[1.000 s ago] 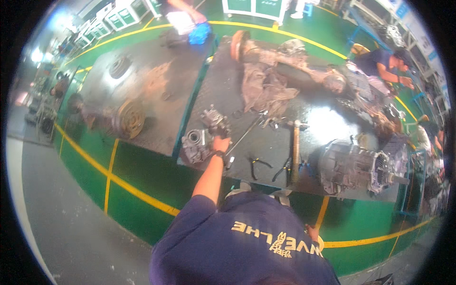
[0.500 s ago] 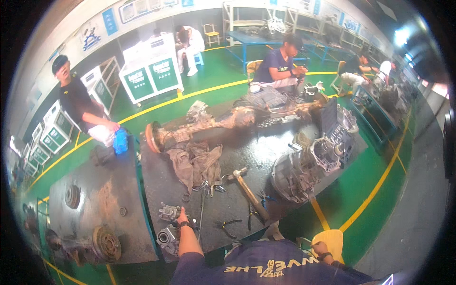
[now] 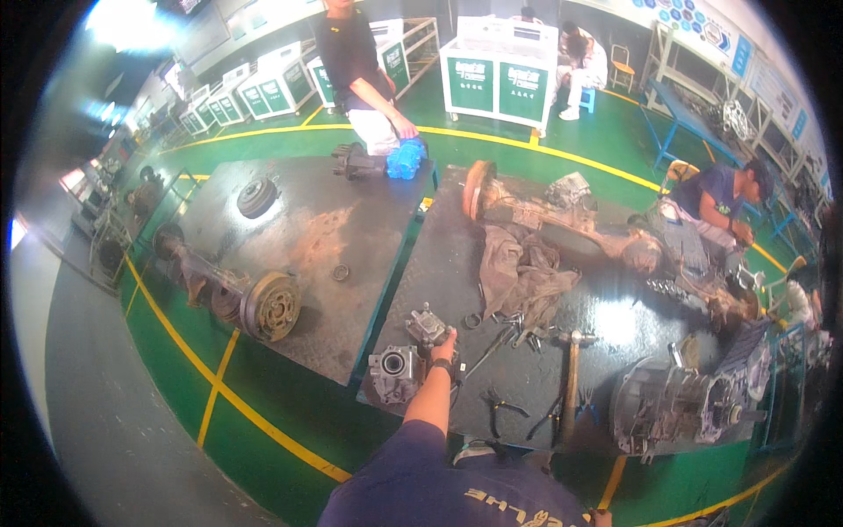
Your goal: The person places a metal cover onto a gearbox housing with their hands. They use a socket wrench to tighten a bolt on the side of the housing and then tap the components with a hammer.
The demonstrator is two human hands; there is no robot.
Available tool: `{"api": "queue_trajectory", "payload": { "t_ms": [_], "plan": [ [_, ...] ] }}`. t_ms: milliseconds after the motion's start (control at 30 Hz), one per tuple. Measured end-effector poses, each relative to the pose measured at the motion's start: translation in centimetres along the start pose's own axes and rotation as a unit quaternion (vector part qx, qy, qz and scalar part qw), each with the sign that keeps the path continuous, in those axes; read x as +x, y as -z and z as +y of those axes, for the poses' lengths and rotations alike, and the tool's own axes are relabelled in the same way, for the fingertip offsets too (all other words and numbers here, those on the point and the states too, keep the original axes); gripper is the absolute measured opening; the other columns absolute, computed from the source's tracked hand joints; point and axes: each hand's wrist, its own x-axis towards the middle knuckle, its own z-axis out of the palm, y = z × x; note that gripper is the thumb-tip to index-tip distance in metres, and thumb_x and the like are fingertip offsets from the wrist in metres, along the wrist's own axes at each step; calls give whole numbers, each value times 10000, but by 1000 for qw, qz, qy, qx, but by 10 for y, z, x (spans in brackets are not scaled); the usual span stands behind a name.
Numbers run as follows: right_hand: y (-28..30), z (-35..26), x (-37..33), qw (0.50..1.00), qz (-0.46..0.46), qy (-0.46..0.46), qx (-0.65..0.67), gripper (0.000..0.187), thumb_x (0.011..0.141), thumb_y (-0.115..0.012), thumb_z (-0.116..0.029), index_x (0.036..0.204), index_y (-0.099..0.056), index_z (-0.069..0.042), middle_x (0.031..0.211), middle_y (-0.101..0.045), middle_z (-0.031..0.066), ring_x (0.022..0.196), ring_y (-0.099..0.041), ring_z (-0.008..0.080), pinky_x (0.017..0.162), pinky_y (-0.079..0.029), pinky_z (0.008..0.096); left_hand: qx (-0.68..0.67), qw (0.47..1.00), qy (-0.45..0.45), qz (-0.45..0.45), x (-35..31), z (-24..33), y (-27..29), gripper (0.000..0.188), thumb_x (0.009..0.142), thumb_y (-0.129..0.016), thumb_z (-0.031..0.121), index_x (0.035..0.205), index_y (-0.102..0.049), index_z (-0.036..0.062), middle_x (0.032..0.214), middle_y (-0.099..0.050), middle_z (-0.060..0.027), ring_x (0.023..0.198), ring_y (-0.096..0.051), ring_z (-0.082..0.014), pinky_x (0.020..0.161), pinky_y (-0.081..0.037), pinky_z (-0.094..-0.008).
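Observation:
My left hand, with a dark watch on the wrist, reaches forward and grips a small grey metal housing on the dark steel workbench. A second, larger grey housing with a round bore lies just left of my forearm at the bench's near corner. Of my right hand only a sliver shows at the lower edge, so I cannot tell what it does. Loose wrenches, pliers and a wooden-handled hammer lie right of my left hand.
A rusty axle assembly and a brown rag lie across the bench, with a gearbox at its right end. Left of it, another bench carries an axle with a brake drum. One person stands behind it; others work on the right.
My head has turned, so the view swung back toward the left bench. My left hand stays on the small housing throughout.

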Motion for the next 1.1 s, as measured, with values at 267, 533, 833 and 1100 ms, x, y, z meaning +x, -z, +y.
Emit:
{"api": "queue_trajectory", "payload": {
  "t_ms": [267,533,833,1100],
  "plan": [
    [6,-52,32,1000,-27,11,-7,352,822,-767,-393,1035,-775,-113,932,-751,147,839,-718,273,781,-560,411,-51,998,32,18,22,-14,-11,1198,678,-744,805,1329,-534,-179,1438,-521,-324,1350,-525,-394,1111,-436,-444],
    [18,-78,65,999,-44,20,-25,362,820,-774,-382,1035,-768,-90,907,-747,145,819,-710,264,774,-556,407,8,996,75,37,33,-27,-11,886,834,-680,687,1266,-633,-85,1327,-635,-278,1199,-642,-405,1010,-509,-467],
    [28,-80,85,999,-47,23,-5,375,818,-783,-369,1035,-761,-65,878,-741,143,796,-701,254,767,-551,401,37,999,-6,11,57,-31,-2,713,942,-450,568,1224,-683,-44,1276,-658,-280,1200,-630,-442,1028,-472,-509],
    [33,-59,95,998,-54,29,18,386,816,-791,-358,1034,-755,-42,852,-737,141,776,-693,246,761,-547,397,116,985,-125,16,17,-25,21,652,955,-478,554,1204,-703,-6,1204,-701,-233,1169,-649,-438,1007,-468,-516]
  ]
}}
